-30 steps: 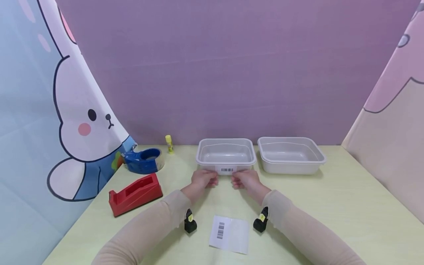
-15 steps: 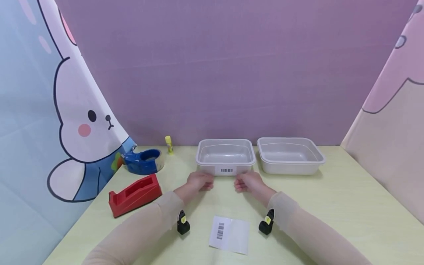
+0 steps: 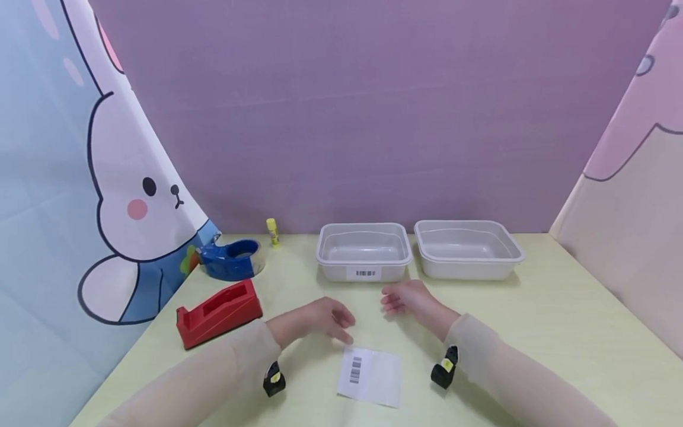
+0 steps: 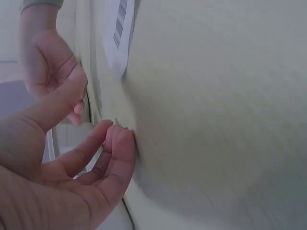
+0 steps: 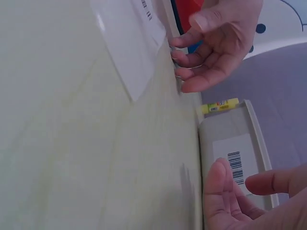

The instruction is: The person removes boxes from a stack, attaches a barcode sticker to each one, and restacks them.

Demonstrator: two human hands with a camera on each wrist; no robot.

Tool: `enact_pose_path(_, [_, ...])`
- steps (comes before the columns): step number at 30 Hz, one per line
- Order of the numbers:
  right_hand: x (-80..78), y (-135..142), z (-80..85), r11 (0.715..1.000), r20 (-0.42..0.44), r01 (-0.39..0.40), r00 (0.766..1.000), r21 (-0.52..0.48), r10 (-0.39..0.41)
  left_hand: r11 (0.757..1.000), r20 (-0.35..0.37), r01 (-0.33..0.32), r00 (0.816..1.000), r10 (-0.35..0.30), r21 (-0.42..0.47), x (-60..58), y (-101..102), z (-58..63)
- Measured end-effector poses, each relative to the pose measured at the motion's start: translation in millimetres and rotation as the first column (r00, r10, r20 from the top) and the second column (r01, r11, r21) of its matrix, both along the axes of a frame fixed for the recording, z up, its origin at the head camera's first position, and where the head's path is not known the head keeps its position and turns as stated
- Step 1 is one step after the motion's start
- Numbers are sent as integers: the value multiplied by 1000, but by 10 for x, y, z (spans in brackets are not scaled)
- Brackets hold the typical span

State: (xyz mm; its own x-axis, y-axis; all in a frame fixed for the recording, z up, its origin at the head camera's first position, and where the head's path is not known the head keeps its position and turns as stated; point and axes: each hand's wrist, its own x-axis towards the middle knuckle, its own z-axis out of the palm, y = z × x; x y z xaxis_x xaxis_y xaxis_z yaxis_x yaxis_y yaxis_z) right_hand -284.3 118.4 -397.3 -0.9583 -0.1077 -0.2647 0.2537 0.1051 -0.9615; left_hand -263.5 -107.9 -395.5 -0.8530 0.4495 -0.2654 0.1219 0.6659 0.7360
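Observation:
My left hand is over the table just behind a paper sheet with a printed barcode. Its thumb and fingers are spread apart and hold nothing. In front of the left of two pale plastic tubs is my right hand, fingers loosely bent with nothing in them. A white barcode label lies on that tub's front wall. The right wrist view shows the label beyond the fingers of my right hand, with my left hand above.
A second pale tub stands to the right of the labelled one. On the left are a red tape dispenser, a blue tape dispenser with a tape roll, and a yellow glue stick. A purple backdrop rises behind the table.
Both hands have left the labelled tub's front. The left came back toward the sheet and its fingers spread; the right shifted slightly right and its fingers loosened. The tubs stayed put.

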Motion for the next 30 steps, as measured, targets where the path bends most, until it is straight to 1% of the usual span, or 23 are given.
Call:
enact_pose_path(2, [58, -11, 24, 1000, -12, -16, 1000, 17, 17, 997, -47, 59, 997, -61, -46, 95, 14, 12])
enact_pose_path(5, [146, -32, 54, 999, -16, -39, 999, 38, 40, 984, -122, 128, 982, -143, -125, 235, 32, 36])
enact_pose_path(9, [261, -64, 90, 997, -6, -52, 999, 55, 52, 967, -210, 170, 955, -209, -190, 384, 55, 49])
enact_pose_path(12, [339, -81, 98, 996, -1, -60, 998, 61, 60, 965, -269, 172, 937, -223, -200, 460, 73, 35])
enact_pose_path(15, [419, -93, 89, 994, 1, -82, 997, 68, 82, 967, -300, 163, 929, -217, -194, 508, 92, 14])
enact_pose_path(17, [471, -96, 74, 991, -1, -104, 995, 78, 104, 970, -307, 159, 928, -210, -182, 525, 104, 9])
enact_pose_path(19, [525, -91, 63, 987, -5, -136, 991, 90, 137, 974, -305, 150, 932, -196, -170, 533, 114, 5])
enact_pose_path(21, [575, -79, 53, 980, -12, -169, 985, 104, 171, 978, -314, 137, 932, -181, -156, 537, 119, 0])
enact_pose_path(23, [625, -64, 49, 973, -34, -200, 978, 114, 205, 985, -320, 113, 935, -150, -130, 542, 118, -7])
enact_pose_path(26, [686, -42, 47, 965, -90, -227, 967, 128, 239, 995, -313, 75, 945, -94, -70, 543, 108, -31])
enact_pose_path(28, [715, -27, 53, 961, -127, -238, 958, 139, 255, 999, -277, 42, 960, -49, -29, 542, 103, -38])
enact_pose_path(30, [734, -14, 64, 956, -148, -249, 951, 153, 272, 1000, -226, 7, 974, -5, 9, 537, 100, -38])
